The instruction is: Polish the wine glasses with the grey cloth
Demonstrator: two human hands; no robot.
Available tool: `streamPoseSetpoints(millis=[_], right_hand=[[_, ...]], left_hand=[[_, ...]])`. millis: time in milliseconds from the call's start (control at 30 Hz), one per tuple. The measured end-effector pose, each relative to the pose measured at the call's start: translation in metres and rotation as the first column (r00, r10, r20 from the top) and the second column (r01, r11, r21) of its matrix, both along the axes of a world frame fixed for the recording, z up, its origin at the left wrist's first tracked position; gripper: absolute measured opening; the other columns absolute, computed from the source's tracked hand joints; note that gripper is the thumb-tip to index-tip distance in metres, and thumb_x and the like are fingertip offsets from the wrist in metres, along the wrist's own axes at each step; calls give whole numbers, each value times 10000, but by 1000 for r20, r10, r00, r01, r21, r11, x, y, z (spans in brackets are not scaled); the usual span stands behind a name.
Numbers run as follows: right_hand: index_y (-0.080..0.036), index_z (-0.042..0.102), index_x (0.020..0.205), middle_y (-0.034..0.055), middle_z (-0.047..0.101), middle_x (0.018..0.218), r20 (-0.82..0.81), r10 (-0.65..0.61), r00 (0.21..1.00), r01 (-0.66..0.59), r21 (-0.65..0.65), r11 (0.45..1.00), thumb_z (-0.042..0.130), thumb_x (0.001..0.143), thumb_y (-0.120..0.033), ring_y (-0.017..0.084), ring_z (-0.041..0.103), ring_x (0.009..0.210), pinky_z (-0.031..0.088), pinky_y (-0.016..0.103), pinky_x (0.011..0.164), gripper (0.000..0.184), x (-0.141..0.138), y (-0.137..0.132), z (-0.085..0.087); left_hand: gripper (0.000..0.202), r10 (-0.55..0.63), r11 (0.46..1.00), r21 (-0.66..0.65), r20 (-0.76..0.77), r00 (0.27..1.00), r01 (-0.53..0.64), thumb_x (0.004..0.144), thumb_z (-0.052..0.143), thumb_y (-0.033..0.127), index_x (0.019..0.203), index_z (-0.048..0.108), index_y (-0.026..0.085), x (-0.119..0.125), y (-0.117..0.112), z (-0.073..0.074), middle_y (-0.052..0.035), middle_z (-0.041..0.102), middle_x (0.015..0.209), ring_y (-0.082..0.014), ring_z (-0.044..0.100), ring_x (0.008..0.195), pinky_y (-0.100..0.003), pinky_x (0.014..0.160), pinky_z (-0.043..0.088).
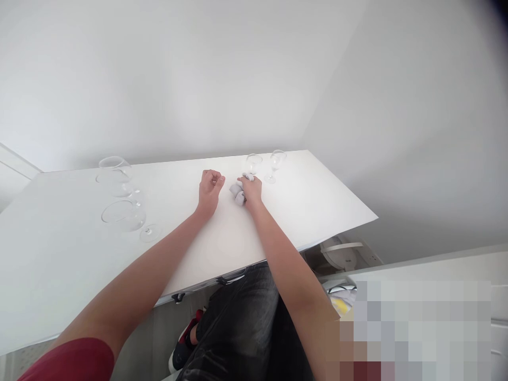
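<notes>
- Cloth sits bunched in the right hand at the table's far middle; its use looks unfinished.
- Left hand is loosely curled, apparently empty.
- Two left glasses and two far-right glasses stand about; which are done, I cannot tell.

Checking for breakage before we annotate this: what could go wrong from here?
1. The right hand, bunching the grey cloth, is right by the glass just beyond it; a small slip might knock it. Contact can't be judged.
2. The left forearm passes near the foot of the nearest left-side glass; an outward swing could tip it.
3. Clear glass against the white table could be misjudged.
</notes>
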State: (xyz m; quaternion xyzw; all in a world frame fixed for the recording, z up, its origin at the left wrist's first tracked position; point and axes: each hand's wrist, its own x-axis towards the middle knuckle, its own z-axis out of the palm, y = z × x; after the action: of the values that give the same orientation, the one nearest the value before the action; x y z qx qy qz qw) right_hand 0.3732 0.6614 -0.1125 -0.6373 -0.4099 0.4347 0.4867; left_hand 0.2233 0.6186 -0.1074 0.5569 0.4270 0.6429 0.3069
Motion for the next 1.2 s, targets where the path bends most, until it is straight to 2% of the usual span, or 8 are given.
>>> streamPoseSetpoints(millis=[167, 267, 367, 467, 533, 633, 800, 1200], right_hand=[[-158, 290, 1596, 145, 717, 1320, 26, -58, 998, 59, -10, 998, 631, 865, -335, 189, 758, 1036, 587, 253, 735, 826, 2, -2, 2], [-127, 88, 1669, 152, 744, 1259, 66, -94, 993, 94, 7, 996, 656, 866, -278, 217, 769, 996, 592, 276, 742, 995, 3, -8, 7], [-149, 208, 1605, 145, 754, 1187, 199, -121, 972, 121, 12, 993, 626, 898, -264, 235, 763, 931, 586, 301, 728, 829, 1, -14, 11], [-215, 501, 1303, 131, 738, 1133, 402, -67, 913, 73, 0, 997, 609, 918, -298, 273, 742, 923, 582, 358, 763, 408, -4, -20, 13], [-228, 556, 1135, 128, 724, 1084, 538, 31, 842, -16, -33, 999, 622, 905, -295, 308, 734, 937, 577, 401, 796, 248, -8, -23, 15], [-206, 573, 1108, 145, 691, 1050, 674, 156, 722, -111, -110, 988, 630, 896, -262, 345, 733, 959, 572, 444, 819, 226, -13, -27, 18], [-178, 592, 1169, 191, 575, 1308, 791, 172, 587, -140, -110, 984, 608, 921, -244, 309, 744, 935, 576, 445, 797, 257, -14, -30, 21], [-188, 557, 1258, 184, 556, 1303, 768, 185, 613, -107, -151, 983, 597, 941, -253, 310, 743, 964, 580, 442, 789, 326, -10, -26, 21]], left_hand=[[318, -20, 999, -26, -12, 1000, 19, 954, 731, 517, 865, 615, 234, 1, -1, 2, -41, 506, 987, -172, 516, 835, -352, 773, 458], [338, -20, 999, -39, -35, 999, 19, 962, 723, 511, 823, 605, 227, 1, -3, 4, -40, 503, 946, -174, 502, 817, -354, 765, 448], [354, -37, 998, -48, -54, 998, 35, 970, 714, 496, 788, 582, 224, 2, -3, 4, -32, 494, 891, -178, 486, 803, -355, 760, 434], [374, -62, 997, -47, -54, 997, 59, 976, 706, 492, 767, 553, 222, 2, -2, 2, -22, 489, 846, -174, 474, 780, -359, 769, 422], [390, -73, 996, -49, -48, 996, 71, 976, 705, 495, 752, 539, 222, 1, 0, 0, -19, 485, 822, -174, 471, 771, -359, 772, 421], [401, -82, 995, -59, -46, 996, 79, 974, 709, 498, 741, 533, 223, 1, 1, -2, -19, 490, 809, -175, 478, 766, -360, 772, 424], [415, -81, 996, -44, -42, 996, 79, 968, 716, 516, 733, 538, 225, 0, 2, -3, -23, 495, 804, -180, 482, 762, -360, 753, 432], [419, -91, 994, -70, -42, 995, 88, 968, 717, 521, 730, 542, 223, 0, 0, -1, -27, 497, 819, -177, 471, 750, -361, 742, 434]])
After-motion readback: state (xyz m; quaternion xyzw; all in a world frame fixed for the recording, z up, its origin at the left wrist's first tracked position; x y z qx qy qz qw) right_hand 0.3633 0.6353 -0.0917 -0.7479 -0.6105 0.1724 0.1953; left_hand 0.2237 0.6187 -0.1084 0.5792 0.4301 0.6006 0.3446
